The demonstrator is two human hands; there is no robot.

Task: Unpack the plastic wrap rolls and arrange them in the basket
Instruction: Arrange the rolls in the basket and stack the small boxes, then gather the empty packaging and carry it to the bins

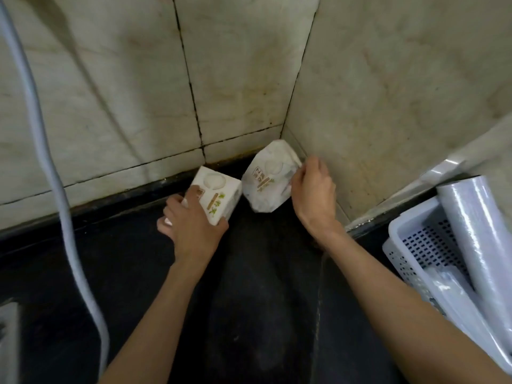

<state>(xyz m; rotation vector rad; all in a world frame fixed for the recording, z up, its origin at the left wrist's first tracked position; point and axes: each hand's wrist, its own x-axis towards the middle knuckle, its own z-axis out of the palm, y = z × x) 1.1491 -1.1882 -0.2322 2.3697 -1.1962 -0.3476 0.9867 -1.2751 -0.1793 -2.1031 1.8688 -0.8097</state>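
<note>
Two white packages with green and gold print stand on the black counter in the tiled corner. My left hand (191, 217) grips the boxy left package (219, 192) from the near side. My right hand (311, 187) pinches the wrapping at the right edge of the crumpled right package (267, 178), which leans toward the corner. At the far right a white perforated basket (415, 242) holds a long plastic wrap roll (476, 231) propped upright and another roll (454, 289) lying along its bottom.
Stained tile walls close off the back and right sides. A grey hose (50, 167) curves down the left side. A grey object (8, 336) sits at the lower left edge. Dark counter (249, 273) stretches between my arms.
</note>
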